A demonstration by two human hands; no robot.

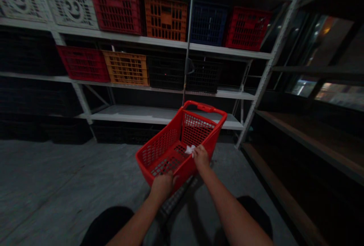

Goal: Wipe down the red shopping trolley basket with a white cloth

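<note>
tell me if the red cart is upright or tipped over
Upright: the red cart stands with its open top facing up.

The white wipe is partly covered by the right hand; beneath, the red shopping cart is largely lost in shadow.

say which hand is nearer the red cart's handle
Right. The right hand, holding a white wad, is at the near rim, closer to the handle; the left hand is at the same rim, toward the opposite end.
</note>
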